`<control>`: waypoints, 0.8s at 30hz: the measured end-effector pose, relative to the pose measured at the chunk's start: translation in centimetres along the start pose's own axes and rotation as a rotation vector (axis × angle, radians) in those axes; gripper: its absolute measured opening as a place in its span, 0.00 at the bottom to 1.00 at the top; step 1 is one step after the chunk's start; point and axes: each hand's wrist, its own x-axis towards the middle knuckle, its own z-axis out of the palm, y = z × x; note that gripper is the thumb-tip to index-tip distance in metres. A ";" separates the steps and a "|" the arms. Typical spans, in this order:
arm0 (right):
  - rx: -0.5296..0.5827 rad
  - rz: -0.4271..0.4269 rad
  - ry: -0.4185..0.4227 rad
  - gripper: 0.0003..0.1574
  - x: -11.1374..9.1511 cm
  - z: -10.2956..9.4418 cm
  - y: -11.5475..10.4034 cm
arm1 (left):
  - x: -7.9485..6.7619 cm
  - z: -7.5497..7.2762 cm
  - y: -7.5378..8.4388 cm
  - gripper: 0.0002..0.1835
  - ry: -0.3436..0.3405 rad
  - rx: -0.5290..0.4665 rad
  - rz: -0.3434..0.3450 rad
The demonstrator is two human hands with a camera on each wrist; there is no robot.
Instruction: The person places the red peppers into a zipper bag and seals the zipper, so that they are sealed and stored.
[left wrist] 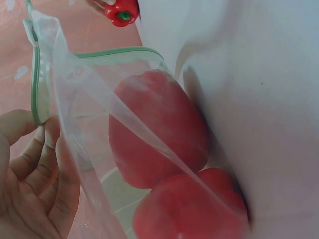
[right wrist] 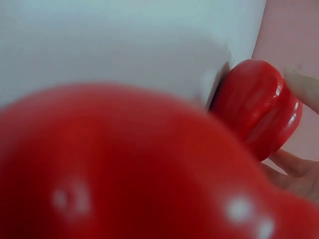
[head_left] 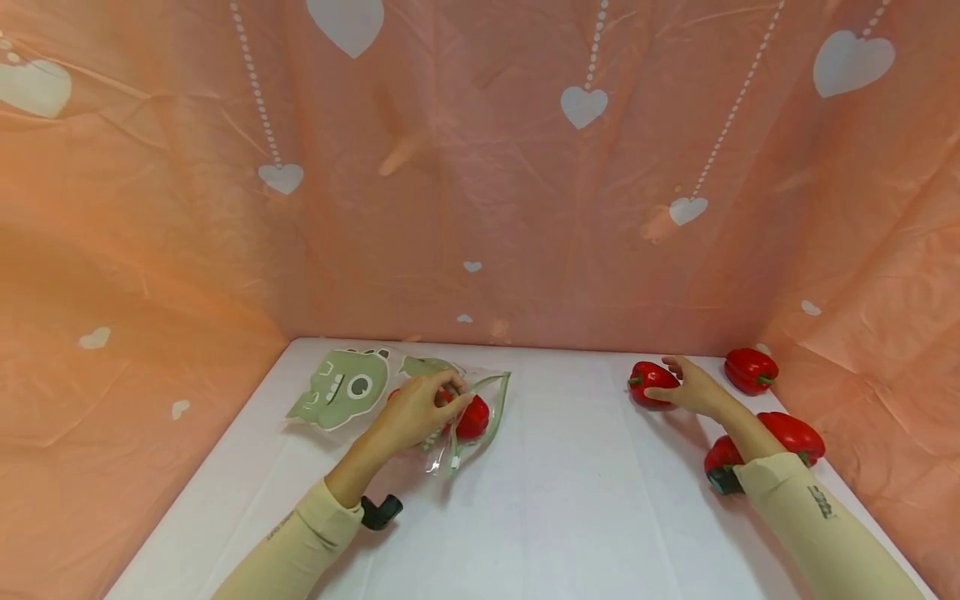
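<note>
A clear zip bag with a green cartoon monster face point(head_left: 341, 387) and green trim lies at the left of the white table. My left hand point(head_left: 416, 408) pinches its green zip edge point(left wrist: 35, 84) between thumb and forefinger, holding the mouth up. Through the clear film show two red bell peppers, one near the opening point(left wrist: 154, 129) and another point(left wrist: 189, 214) behind it. Over on the right, my right hand point(head_left: 693, 392) grips a red bell pepper point(head_left: 643, 382) lying on the table, thumb on one side and fingers on the other.
At the back right corner sits another red bell pepper point(head_left: 750, 371). Two more, one larger in view point(head_left: 797, 435) and one partly covered point(head_left: 722, 454), lie by my right forearm. Orange curtains point(head_left: 480, 208) with white hearts enclose the table's back and sides.
</note>
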 end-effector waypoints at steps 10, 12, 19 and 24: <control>-0.024 0.015 -0.023 0.57 0.0 0.1 0.3 | 0.0 0.1 0.0 0.03 -0.001 0.010 -0.006; -0.029 0.007 -0.020 0.56 -0.1 0.0 0.3 | 0.1 0.1 0.0 0.03 0.002 0.022 -0.009; -0.044 -0.005 -0.021 0.50 -0.3 -0.2 0.3 | 0.1 0.1 0.0 0.03 0.002 0.031 -0.014; -0.067 0.024 -0.017 0.48 -0.4 -0.3 0.2 | 0.0 0.2 0.1 0.02 -0.006 0.020 -0.018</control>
